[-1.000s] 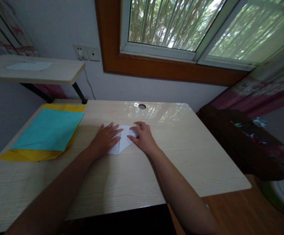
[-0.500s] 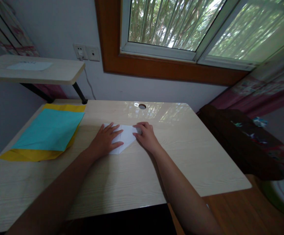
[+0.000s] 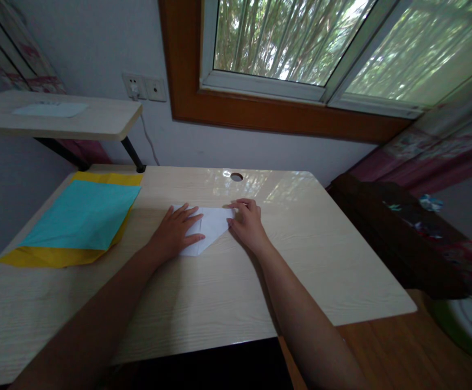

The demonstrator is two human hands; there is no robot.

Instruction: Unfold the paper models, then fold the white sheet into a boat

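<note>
1. Your two bare forearms reach forward from the bottom of the view over a pale wood-grain desk (image 3: pixel 203 303).
2. Your left hand (image 3: pixel 175 233) lies flat, fingers spread, on the left half of a folded white paper (image 3: pixel 213 225); it grips nothing, and seems to pin the sheet so it cannot slide.
3. Your right hand (image 3: pixel 249 223) rests at the paper's right corner, fingers bent, tips pressing its edge, likely to flatten a crease. It closes around nothing.
4. The paper sits mid-desk between your hands, its point aimed toward you.
5. Further left, a teal sheet (image 3: pixel 82 215) lies on top of a yellow sheet (image 3: pixel 57 255), kept aside near the desk's left edge.
6. A round cable hole (image 3: pixel 236 176) sits near the desk's far edge.
7. Beyond, a raised shelf (image 3: pixel 97 122) on the left carries a pale sheet; wall sockets (image 3: pixel 144 87) are beside it.
8. A wood-framed window (image 3: pixel 301 59) shows greenery; dark furniture (image 3: pixel 390 227) stands on the right.
</note>
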